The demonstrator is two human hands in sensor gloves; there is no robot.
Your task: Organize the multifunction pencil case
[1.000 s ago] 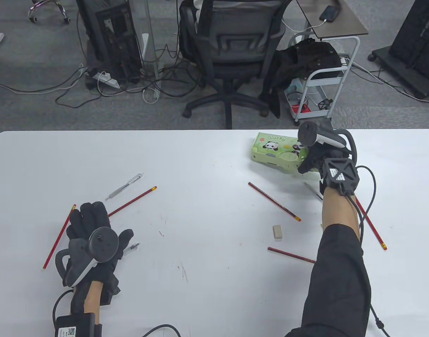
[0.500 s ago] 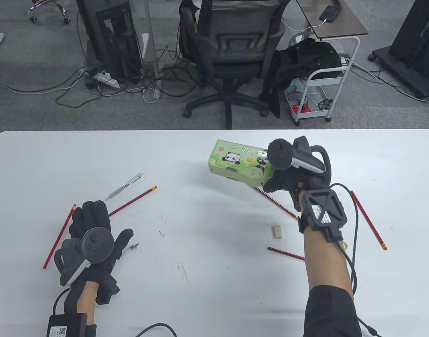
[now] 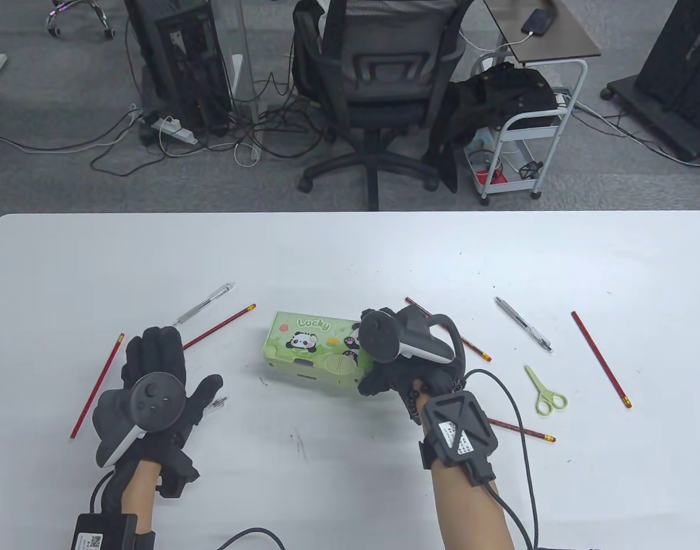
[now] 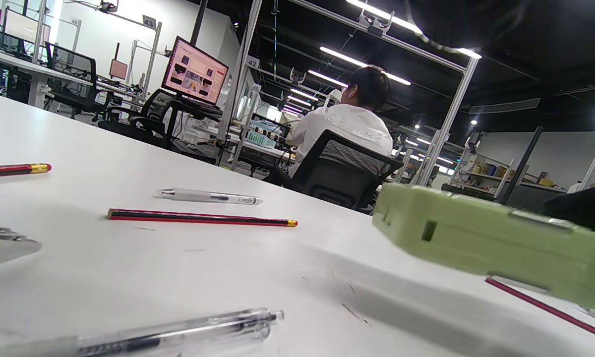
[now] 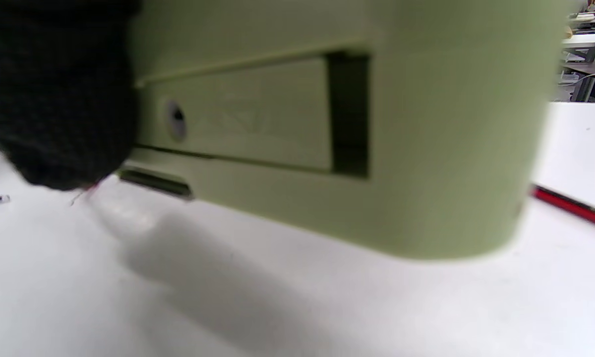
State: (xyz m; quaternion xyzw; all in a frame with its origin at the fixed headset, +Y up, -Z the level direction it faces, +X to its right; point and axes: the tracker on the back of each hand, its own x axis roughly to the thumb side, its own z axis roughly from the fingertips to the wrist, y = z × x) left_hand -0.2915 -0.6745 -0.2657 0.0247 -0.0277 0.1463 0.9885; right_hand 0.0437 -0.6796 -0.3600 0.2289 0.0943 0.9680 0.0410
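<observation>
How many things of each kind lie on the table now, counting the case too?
Pencils: 5
Pens: 3
Scissors: 1
Case: 1
Total: 10

The table view looks steeply down from the person's side over the whole table [image 3: 338,252], facing the chairs beyond. The left wrist view sits low over the tabletop, looking across it; the right wrist view presses close against the case [image 5: 357,129]. All three share the case [image 3: 312,352].
</observation>
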